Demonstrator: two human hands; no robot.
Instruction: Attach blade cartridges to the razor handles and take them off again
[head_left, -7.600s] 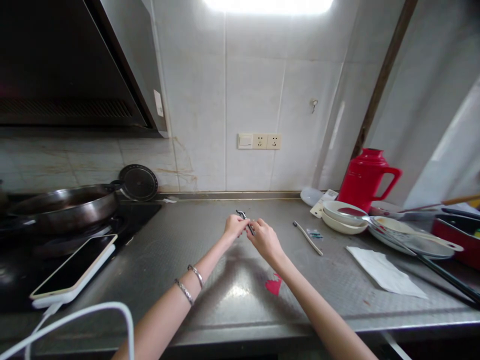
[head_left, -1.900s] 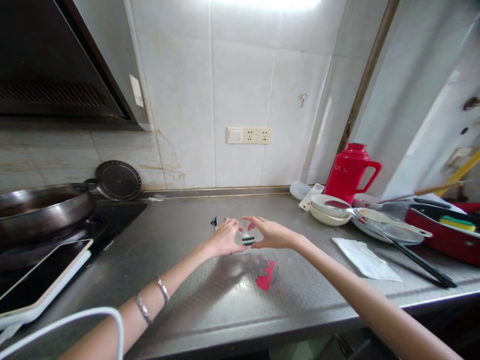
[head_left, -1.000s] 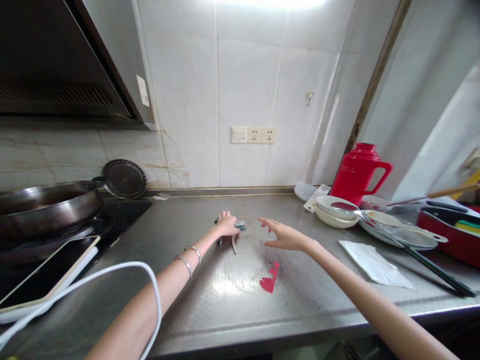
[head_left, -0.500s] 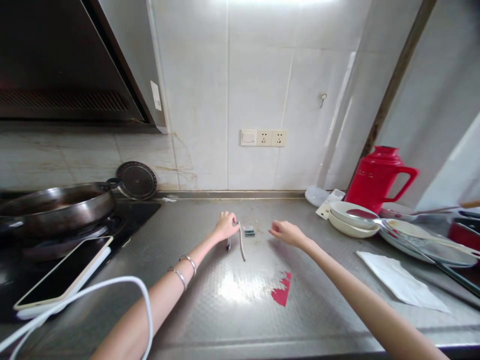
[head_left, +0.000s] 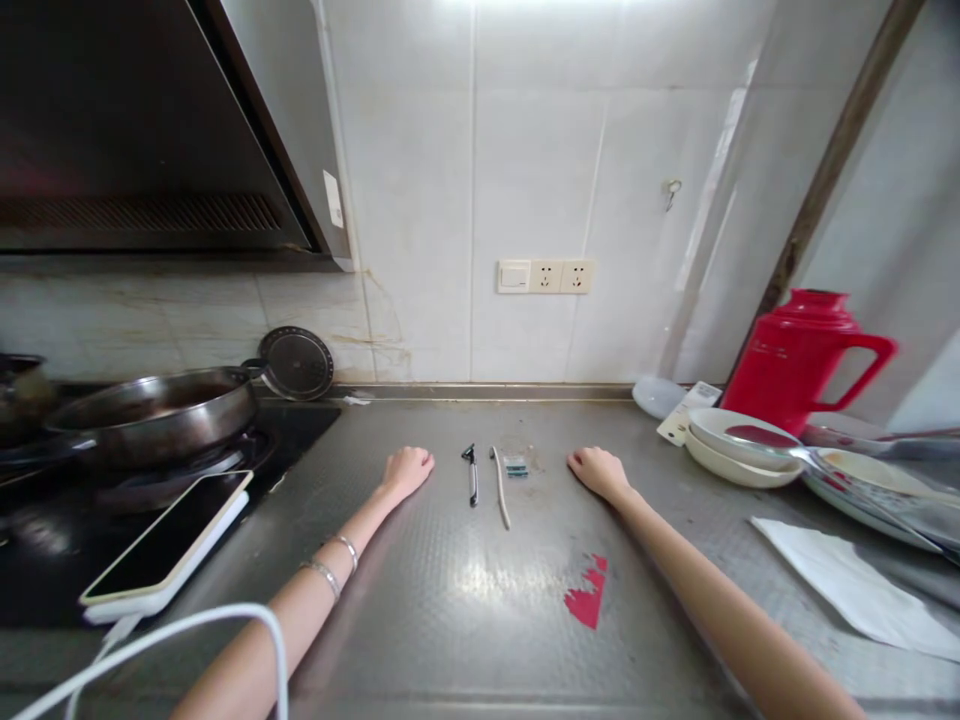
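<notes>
My left hand (head_left: 408, 470) rests closed on the metal counter (head_left: 420, 600), left of a small black and silver razor-like tool (head_left: 472, 476). Beside that tool lies a thin whitish curved stick (head_left: 502, 492). A small flat item with dark green bands (head_left: 516, 466) sits just right of the stick. My right hand (head_left: 598, 470), also closed on the counter, is to the right of these items. Nothing shows in either hand. Nearer the front is a torn red piece (head_left: 588, 594).
At left, a pan (head_left: 161, 408) stands on the stove, with a phone (head_left: 169, 540) and white cable (head_left: 225, 610) nearer. On the right are a red thermos (head_left: 799, 355), stacked bowls (head_left: 739, 460), a patterned plate (head_left: 862, 500) and white paper (head_left: 847, 580).
My left hand has let go of the tool and stick and moved left, leaving both on the counter. The view has shifted slightly to the left.
</notes>
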